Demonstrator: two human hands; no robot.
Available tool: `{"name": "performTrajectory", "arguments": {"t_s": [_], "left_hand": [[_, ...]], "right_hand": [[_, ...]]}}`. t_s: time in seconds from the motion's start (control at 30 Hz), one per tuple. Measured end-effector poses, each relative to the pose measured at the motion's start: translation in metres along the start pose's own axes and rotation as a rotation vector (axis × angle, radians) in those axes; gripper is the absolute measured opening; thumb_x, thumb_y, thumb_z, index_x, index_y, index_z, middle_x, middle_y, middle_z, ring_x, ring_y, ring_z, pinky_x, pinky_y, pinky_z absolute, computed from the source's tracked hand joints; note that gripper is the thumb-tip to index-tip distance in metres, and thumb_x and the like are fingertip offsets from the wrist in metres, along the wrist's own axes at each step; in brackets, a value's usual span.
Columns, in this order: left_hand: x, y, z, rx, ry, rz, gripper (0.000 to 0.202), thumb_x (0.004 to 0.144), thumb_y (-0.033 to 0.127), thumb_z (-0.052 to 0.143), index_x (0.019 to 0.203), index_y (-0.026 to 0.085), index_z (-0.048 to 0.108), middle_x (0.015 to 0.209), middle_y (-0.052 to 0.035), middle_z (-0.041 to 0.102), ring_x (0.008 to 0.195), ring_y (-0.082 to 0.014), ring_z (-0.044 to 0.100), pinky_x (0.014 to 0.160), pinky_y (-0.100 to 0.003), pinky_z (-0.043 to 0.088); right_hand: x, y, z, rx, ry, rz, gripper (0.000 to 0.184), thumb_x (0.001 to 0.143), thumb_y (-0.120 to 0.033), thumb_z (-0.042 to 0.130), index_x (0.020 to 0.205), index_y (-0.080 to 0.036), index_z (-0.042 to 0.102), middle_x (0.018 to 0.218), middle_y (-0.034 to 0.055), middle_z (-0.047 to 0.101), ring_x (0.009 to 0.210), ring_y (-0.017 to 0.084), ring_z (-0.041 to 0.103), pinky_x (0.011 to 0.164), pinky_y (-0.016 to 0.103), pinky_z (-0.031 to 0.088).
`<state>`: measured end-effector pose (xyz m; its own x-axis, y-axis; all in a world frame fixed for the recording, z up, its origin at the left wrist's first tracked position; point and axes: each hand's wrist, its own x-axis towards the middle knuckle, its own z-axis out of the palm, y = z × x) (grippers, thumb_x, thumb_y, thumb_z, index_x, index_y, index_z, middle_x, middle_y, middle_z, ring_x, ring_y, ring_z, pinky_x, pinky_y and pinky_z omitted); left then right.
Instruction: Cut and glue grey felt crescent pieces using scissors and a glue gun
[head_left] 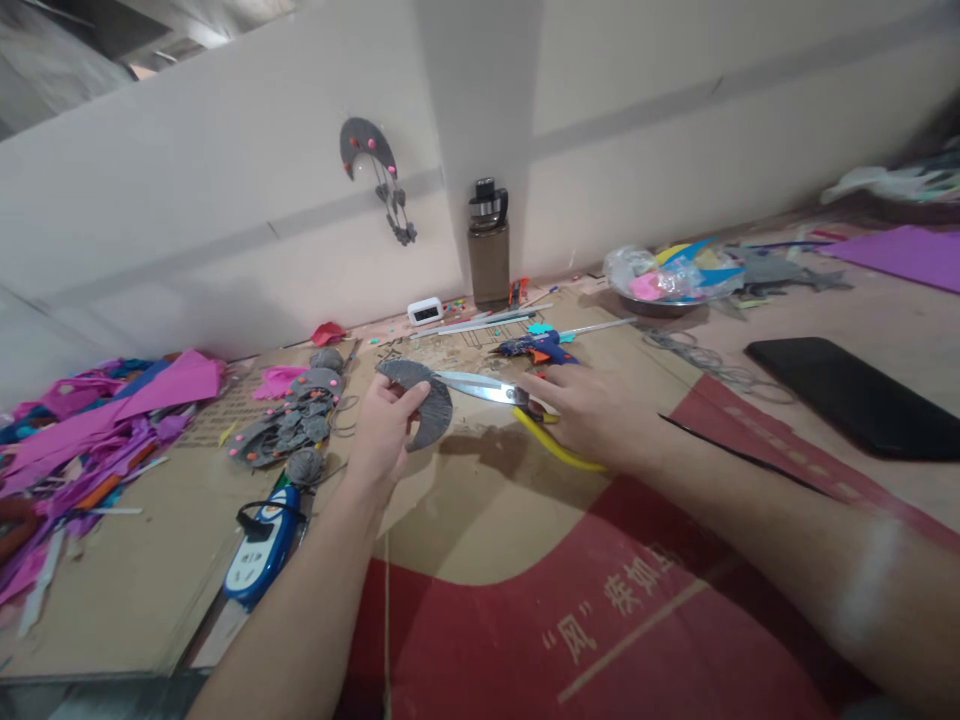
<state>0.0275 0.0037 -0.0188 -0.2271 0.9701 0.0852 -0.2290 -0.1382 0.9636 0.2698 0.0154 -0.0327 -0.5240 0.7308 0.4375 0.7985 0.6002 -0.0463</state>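
Observation:
My left hand (384,432) pinches a grey glittery crescent-shaped foam piece (429,400), thumb on top, holding it just above the cardboard. My right hand (592,412) is closed round the yellow handles of a pair of scissors (487,388). The steel blades point left and their tips touch the crescent's upper edge. Both forearms reach in from the bottom of the view over a red and tan cardboard sheet (525,600).
Grey foam cut-outs (296,425) lie left of my left hand, with a blue power strip (262,545) below them. Pink and purple scraps (90,430) pile at far left. A glue gun (540,347), bottle (488,245), bowl of scraps (667,275) and black sheet (855,395) lie beyond.

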Motion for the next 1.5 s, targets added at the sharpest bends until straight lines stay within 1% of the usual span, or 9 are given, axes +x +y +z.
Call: {"name": "performTrajectory", "arguments": {"t_s": [0.2, 0.4, 0.73, 0.87, 0.97, 1.1, 1.2, 1.3, 1.5], "left_hand": [[-0.002, 0.002, 0.002, -0.004, 0.033, -0.015, 0.035, 0.056, 0.021, 0.080, 0.085, 0.018, 0.060, 0.081, -0.0010, 0.069, 0.069, -0.0134, 0.064, 0.065, -0.025, 0.049], [-0.005, 0.002, 0.004, 0.071, 0.077, 0.047, 0.033, 0.057, 0.021, 0.079, 0.085, 0.018, 0.061, 0.081, -0.0019, 0.070, 0.070, -0.0139, 0.064, 0.066, -0.025, 0.049], [-0.006, 0.001, 0.003, 0.067, 0.081, 0.072, 0.035, 0.058, 0.023, 0.080, 0.087, 0.017, 0.060, 0.082, -0.0021, 0.071, 0.071, -0.0140, 0.065, 0.067, -0.026, 0.051], [-0.006, 0.002, 0.003, 0.050, 0.085, 0.058, 0.037, 0.056, 0.024, 0.081, 0.085, 0.017, 0.060, 0.080, -0.0023, 0.070, 0.068, -0.0135, 0.064, 0.061, -0.024, 0.050], [-0.005, 0.003, 0.003, 0.014, 0.072, 0.026, 0.037, 0.054, 0.024, 0.082, 0.084, 0.016, 0.061, 0.078, -0.0016, 0.069, 0.065, -0.0129, 0.063, 0.058, -0.023, 0.049], [-0.004, 0.004, 0.004, -0.042, 0.052, -0.020, 0.038, 0.052, 0.023, 0.083, 0.083, 0.015, 0.061, 0.079, -0.0023, 0.069, 0.066, -0.0131, 0.063, 0.062, -0.025, 0.050], [-0.003, 0.004, 0.004, -0.060, 0.064, -0.040, 0.037, 0.053, 0.022, 0.082, 0.083, 0.015, 0.061, 0.078, -0.0024, 0.069, 0.066, -0.0135, 0.064, 0.065, -0.026, 0.050], [-0.003, 0.004, 0.003, -0.077, 0.070, -0.036, 0.036, 0.053, 0.021, 0.082, 0.082, 0.015, 0.062, 0.079, -0.0023, 0.070, 0.067, -0.0129, 0.064, 0.065, -0.025, 0.049], [-0.002, 0.004, 0.003, -0.113, 0.054, -0.030, 0.032, 0.054, 0.020, 0.080, 0.080, 0.015, 0.062, 0.077, -0.0009, 0.068, 0.065, -0.0119, 0.062, 0.063, -0.024, 0.048]], "right_hand": [[0.000, 0.000, -0.001, -0.041, -0.030, -0.028, 0.037, 0.093, -0.041, 0.038, 0.113, -0.022, 0.063, 0.093, 0.0098, 0.066, 0.076, 0.019, 0.053, 0.058, 0.030, 0.021], [-0.001, -0.002, 0.000, -0.059, -0.052, -0.029, 0.036, 0.093, -0.040, 0.037, 0.109, -0.022, 0.063, 0.090, 0.0097, 0.065, 0.072, 0.018, 0.052, 0.058, 0.029, 0.021], [-0.001, -0.010, -0.005, -0.141, -0.020, -0.062, 0.028, 0.091, -0.029, 0.041, 0.107, -0.019, 0.062, 0.085, 0.0089, 0.064, 0.068, 0.016, 0.050, 0.057, 0.030, 0.016], [-0.002, -0.012, -0.005, -0.140, 0.000, -0.053, 0.029, 0.090, -0.029, 0.042, 0.107, -0.019, 0.063, 0.082, 0.0086, 0.064, 0.065, 0.016, 0.050, 0.056, 0.030, 0.016], [-0.003, -0.012, -0.004, -0.096, -0.009, -0.019, 0.028, 0.089, -0.028, 0.043, 0.106, -0.020, 0.064, 0.081, 0.0075, 0.065, 0.065, 0.016, 0.052, 0.056, 0.029, 0.019], [-0.002, -0.012, -0.002, 0.080, -0.060, 0.092, 0.027, 0.087, -0.023, 0.046, 0.107, -0.023, 0.063, 0.086, 0.0055, 0.067, 0.070, 0.017, 0.057, 0.059, 0.027, 0.028], [-0.001, -0.011, -0.001, 0.204, -0.091, 0.147, 0.035, 0.081, -0.019, 0.052, 0.114, -0.026, 0.062, 0.087, 0.0038, 0.067, 0.072, 0.016, 0.058, 0.062, 0.025, 0.034], [0.000, -0.011, 0.001, 0.247, -0.079, 0.121, 0.041, 0.080, -0.018, 0.055, 0.121, -0.026, 0.059, 0.093, 0.0050, 0.065, 0.072, 0.015, 0.057, 0.065, 0.025, 0.037], [0.000, -0.010, 0.007, 0.157, -0.008, 0.067, 0.039, 0.085, -0.028, 0.055, 0.123, -0.024, 0.058, 0.098, 0.0084, 0.059, 0.079, 0.018, 0.056, 0.068, 0.027, 0.037]]}}
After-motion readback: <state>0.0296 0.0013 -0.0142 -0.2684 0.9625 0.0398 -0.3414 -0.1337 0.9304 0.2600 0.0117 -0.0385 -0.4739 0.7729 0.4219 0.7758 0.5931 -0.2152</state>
